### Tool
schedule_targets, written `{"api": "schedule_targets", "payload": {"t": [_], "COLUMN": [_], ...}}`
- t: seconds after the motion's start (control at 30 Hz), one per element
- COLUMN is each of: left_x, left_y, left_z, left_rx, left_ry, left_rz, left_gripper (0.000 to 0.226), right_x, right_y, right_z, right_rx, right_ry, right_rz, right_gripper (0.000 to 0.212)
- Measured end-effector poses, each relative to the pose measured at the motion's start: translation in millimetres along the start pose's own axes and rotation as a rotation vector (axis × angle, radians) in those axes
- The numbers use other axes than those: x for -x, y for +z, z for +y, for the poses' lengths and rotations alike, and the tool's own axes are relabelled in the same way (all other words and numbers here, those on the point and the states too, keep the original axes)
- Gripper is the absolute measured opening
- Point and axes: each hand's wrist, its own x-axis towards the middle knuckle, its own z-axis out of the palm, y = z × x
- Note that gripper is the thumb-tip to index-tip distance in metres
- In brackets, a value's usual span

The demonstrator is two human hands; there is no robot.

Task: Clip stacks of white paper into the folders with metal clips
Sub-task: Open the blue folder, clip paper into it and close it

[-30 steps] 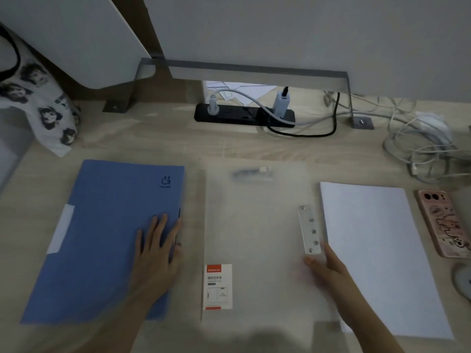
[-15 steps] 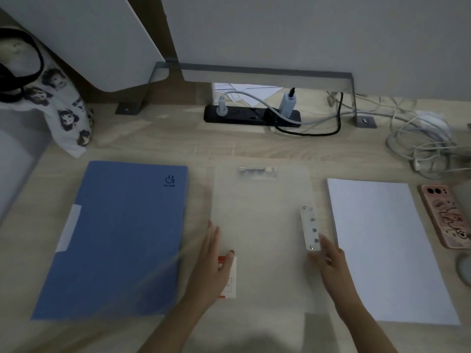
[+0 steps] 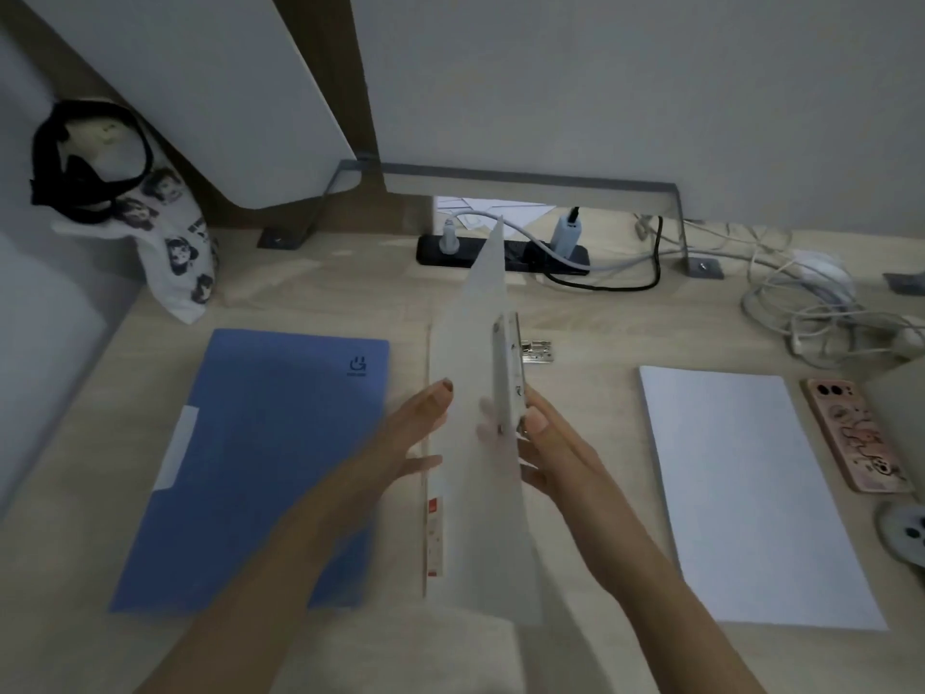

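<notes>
Folder (image 3: 470,393), clear and frosted, is standing half-open between our hands at the desk's (image 3: 320,293) middle, a white clip bar (image 3: 509,373) riding its raised cover. Our right hand (image 3: 555,453) is pinching that cover; our left hand (image 3: 415,433) is pressing flat and open against it. Paper (image 3: 741,493) is lying right, a blue folder (image 3: 260,458) left, a power strip (image 3: 500,252) behind.
</notes>
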Motion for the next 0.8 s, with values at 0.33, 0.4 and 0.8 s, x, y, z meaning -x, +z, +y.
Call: {"api": "schedule_targets", "payload": {"t": [0.33, 0.4, 0.8], "left_x": [46, 54, 54], "left_y": [-56, -73, -144], "left_z": [15, 4, -88], "left_rx": [0.006, 0.035, 0.167], "left_ry": [0.19, 0.175, -0.165], "left_rz": [0.192, 0.287, 0.725], "left_gripper": [0.042, 0.049, 0.023], "right_x": [-56, -64, -70], "right_y": [52, 50, 34], "right_z": [50, 69, 133], "right_rx": [0.277, 0.434, 1.319], "right_ry": [0.126, 0.153, 0.162], "right_rz": [-0.301, -0.29, -0.272], "right_gripper": [0.052, 0.061, 0.098]}}
